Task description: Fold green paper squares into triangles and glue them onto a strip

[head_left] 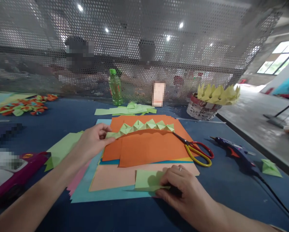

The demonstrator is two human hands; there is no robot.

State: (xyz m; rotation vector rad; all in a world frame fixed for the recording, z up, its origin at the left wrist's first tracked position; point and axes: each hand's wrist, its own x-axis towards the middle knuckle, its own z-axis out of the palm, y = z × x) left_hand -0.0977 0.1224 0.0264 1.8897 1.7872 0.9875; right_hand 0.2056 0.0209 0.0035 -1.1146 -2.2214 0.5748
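My left hand [98, 138] pinches the left end of a folded light-green paper strip [146, 125], whose row of pointed folds stretches right over orange sheets [144, 145]. Between the thumb and fingers of my right hand [180, 187] is a light-green paper piece [146, 180], creased along its lower edge, above peach and blue sheets. Scissors [195, 151] with red and yellow handles lie right of the stack, their tip by the strip's right end. Farther right rests a glue gun [236, 151].
A green bottle [115, 87], light-green paper strips [125, 110] and a phone-like blurred upright item [158, 93] stand or lie behind the stack. A basket [199, 108] carries a yellow paper crown [219, 95]. At left are folded orange pieces [25, 106] and a magenta object [23, 170].
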